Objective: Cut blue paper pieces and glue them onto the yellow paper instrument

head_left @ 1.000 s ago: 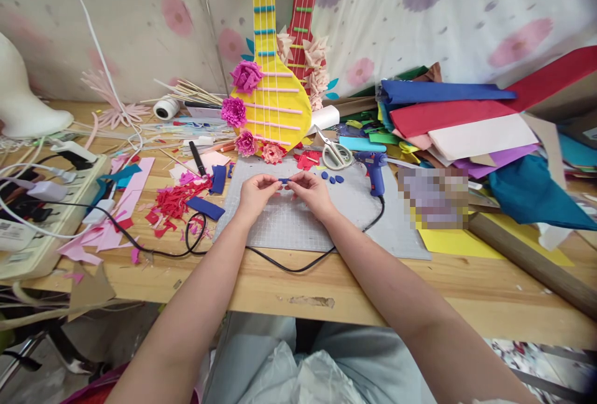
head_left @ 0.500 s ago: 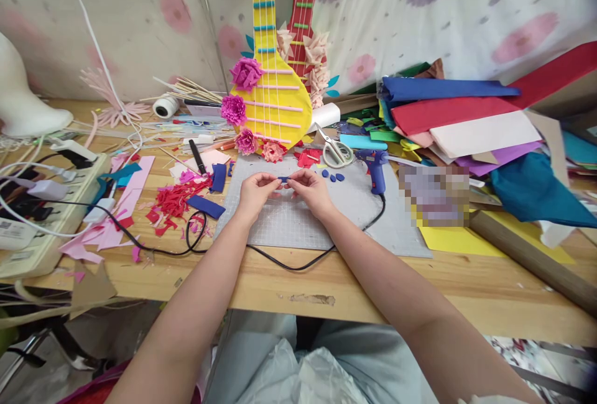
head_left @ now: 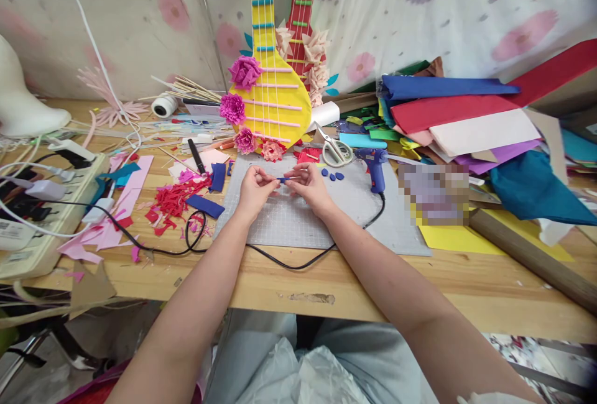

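Observation:
Between my two hands is a small blue paper piece [head_left: 282, 179], pinched at both ends over the grey cutting mat [head_left: 298, 224]. My left hand [head_left: 255, 192] grips its left end between thumb and fingertips. On the other end, the thumb and fingers of my right hand [head_left: 310, 188] are closed, the outer fingers lifted a little. Just right of my hands lie several small blue petal-shaped pieces [head_left: 332, 176]. A blue glue gun [head_left: 374, 168] rests farther right on the mat, and scissors with pale handles [head_left: 337, 153] lie behind the petals.
A yellow paper-flowered lute [head_left: 275, 102] leans at the back before a red one [head_left: 301, 25]. Red paper shreds [head_left: 180, 199] and blue strips [head_left: 206, 206] lie left. A power strip [head_left: 51, 224] stands far left. Coloured paper [head_left: 466, 105] is piled right. A black cord [head_left: 298, 267] crosses the front.
My right fingers have shifted and lifted slightly on the blue paper piece. Both hands stay in nearly the same place; the view has moved only slightly.

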{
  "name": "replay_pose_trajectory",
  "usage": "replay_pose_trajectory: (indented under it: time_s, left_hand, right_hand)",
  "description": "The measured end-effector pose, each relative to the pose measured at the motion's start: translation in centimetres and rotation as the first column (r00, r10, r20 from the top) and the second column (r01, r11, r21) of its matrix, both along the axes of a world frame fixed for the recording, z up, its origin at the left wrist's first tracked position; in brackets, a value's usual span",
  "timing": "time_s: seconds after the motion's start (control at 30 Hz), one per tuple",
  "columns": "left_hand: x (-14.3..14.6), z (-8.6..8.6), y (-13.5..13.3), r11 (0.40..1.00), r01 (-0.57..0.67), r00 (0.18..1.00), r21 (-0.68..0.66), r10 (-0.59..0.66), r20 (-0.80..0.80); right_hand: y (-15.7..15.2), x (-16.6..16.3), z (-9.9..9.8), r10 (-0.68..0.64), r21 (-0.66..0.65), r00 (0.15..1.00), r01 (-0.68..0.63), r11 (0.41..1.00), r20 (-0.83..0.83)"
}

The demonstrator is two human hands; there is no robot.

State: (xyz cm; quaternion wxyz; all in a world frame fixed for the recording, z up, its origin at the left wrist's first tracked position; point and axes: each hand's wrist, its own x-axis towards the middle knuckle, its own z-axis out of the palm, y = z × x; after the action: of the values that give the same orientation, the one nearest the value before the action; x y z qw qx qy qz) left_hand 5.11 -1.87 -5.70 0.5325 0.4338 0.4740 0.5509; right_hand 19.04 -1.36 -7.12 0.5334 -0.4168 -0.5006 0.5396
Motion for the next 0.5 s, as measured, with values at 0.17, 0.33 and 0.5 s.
replay_pose_trajectory:
  time_s: [0.17,0.33,0.5]
  left_hand:
    - [0.00,-0.27,0.15,1.000,-0.011,0.999,0.017,0.012,-0.036]
    - [-0.19,-0.36,0.32,0.999,-0.026,0.997,0.041,0.029,-0.070]
    - [-0.18,-0.27,0.19,0.999,0.005,0.998,0.038,-0.002,-0.069]
  right_hand:
    - [0.00,-0.20,0.06,0.023,0.001,0.998,-0.023,1.000,0.053]
    - [-0.18,-0.44,0.00,0.022,0.063,0.994,-0.029,0.998,0.107]
    - [0.04,-0.50,-0.38,-0.031,0.044,0.997,0.028,0.999,0.068]
